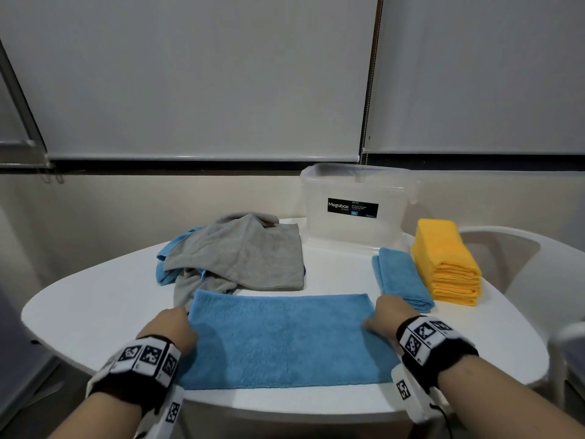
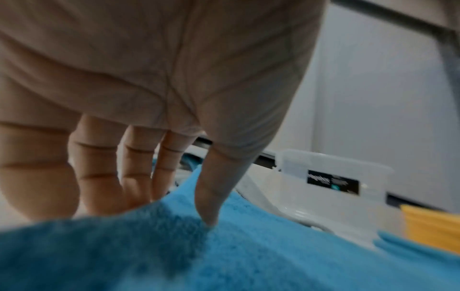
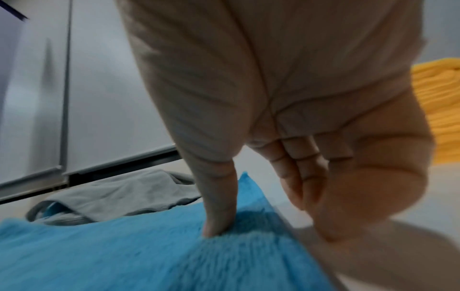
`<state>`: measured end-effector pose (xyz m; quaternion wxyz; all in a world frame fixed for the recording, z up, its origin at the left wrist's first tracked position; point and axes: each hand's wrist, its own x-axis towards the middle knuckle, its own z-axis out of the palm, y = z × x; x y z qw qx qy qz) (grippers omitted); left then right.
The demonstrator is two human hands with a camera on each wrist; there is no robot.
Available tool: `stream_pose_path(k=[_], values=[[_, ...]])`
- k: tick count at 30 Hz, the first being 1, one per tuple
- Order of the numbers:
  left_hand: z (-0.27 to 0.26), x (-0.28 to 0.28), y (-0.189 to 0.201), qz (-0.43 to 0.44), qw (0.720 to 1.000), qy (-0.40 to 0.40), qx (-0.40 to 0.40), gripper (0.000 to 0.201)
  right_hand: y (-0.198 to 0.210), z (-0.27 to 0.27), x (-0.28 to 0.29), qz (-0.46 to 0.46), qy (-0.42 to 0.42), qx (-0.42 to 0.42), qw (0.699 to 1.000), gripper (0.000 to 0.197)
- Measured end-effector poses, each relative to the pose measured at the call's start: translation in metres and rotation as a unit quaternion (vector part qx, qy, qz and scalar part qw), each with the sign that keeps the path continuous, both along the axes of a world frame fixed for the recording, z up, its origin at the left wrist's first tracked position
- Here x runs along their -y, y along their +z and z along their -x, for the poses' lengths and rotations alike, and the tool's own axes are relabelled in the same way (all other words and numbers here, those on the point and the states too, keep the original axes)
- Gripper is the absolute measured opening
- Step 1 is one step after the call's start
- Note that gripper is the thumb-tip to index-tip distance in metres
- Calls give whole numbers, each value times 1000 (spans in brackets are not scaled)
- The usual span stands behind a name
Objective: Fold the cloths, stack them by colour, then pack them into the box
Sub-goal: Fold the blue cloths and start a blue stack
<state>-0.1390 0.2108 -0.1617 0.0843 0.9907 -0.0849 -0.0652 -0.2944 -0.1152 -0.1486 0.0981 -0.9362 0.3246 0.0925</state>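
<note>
A blue cloth [image 1: 281, 340], folded to a wide strip, lies flat at the table's [image 1: 79, 312] 6 o'clock edge; the left hand [image 1: 172, 327] pinches its left end, thumb [image 2: 209, 196] pressed on top and fingers [image 2: 99, 177] tucked past the edge; the right hand [image 1: 387, 318] pinches the right end the same way, thumb [image 3: 219, 200] on the pile, fingers [image 3: 306, 177] down beside the hem. Beyond it, toward 11 o'clock, a grey cloth [image 1: 240, 251] sprawls unfolded over more blue fabric [image 1: 167, 267]. Toward 2 o'clock a folded blue cloth [image 1: 402, 277] sits just beside a yellow stack [image 1: 446, 264], touching it. At 12 to 1 o'clock, farthest back, stands the clear box [image 1: 357, 204], open-topped, with a dark label; a white chair [image 1: 522, 264] shows at 3 o'clock.
</note>
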Motion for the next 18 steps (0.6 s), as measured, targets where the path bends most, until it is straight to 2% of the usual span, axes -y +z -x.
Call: stream_pose_path(k=[2, 5, 10, 12, 15, 18], values=[[-6, 0, -1, 1, 998, 35, -43, 13, -1, -2, 2, -6, -15, -45, 999, 45], [-11, 1, -4, 20, 995, 42, -92, 19, -2, -5, 6, -31, -26, -61, 997, 49], [-10, 5, 1, -16, 992, -1, -121, 29, 1, -10, -1, -38, -14, -77, 996, 39], [-11, 3, 1, 4, 991, 0, -131, 30, 0, -12, -1, -37, -8, -81, 996, 36], [-17, -5, 3, 38, 990, 6, -137, 21, 1, -12, -3, -32, 5, -75, 997, 30], [-24, -15, 0, 80, 989, 6, -128, 17, 3, -11, 2, -56, 10, -58, 997, 14]])
